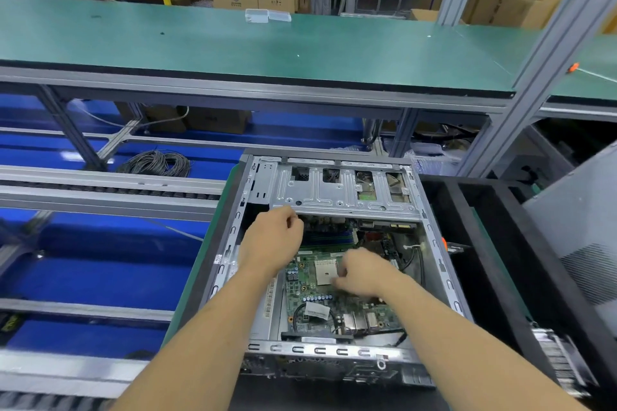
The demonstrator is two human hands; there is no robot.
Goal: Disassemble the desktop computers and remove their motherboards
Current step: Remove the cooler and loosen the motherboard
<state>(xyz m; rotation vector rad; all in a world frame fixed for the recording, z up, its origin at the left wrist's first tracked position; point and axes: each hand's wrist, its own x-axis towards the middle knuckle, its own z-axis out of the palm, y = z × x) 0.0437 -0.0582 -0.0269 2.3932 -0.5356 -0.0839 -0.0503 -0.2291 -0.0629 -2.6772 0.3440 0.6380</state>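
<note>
Reaching down into the open grey steel computer case (334, 352), lying on its side with the cover off. Inside, flat on the case floor, the green rectangular motherboard (310, 297), long axis running away from the viewer, white square processor socket (325, 272) near its middle. Right hand (362, 274) directly over the board just right of the socket, fingers curled downward onto it; cannot tell whether pinching a screw or connector or only pressing. Left hand (272, 240) farther in, at the board's far left corner beneath the silver perforated drive cage (344, 188), fingers curled as if gripping something small, object hidden. Right hand nearer the board's centre, left hand nearer its far edge, so lifting the board probably calls for tilting the near edge up and drawing it toward the viewer, clear of the cage. Black cables (414, 264) along the right side likely a snag risk. Beyond, coiled grey wire (155, 162) on the blue lower surface, then the long green-topped workbench (233, 47).
</note>
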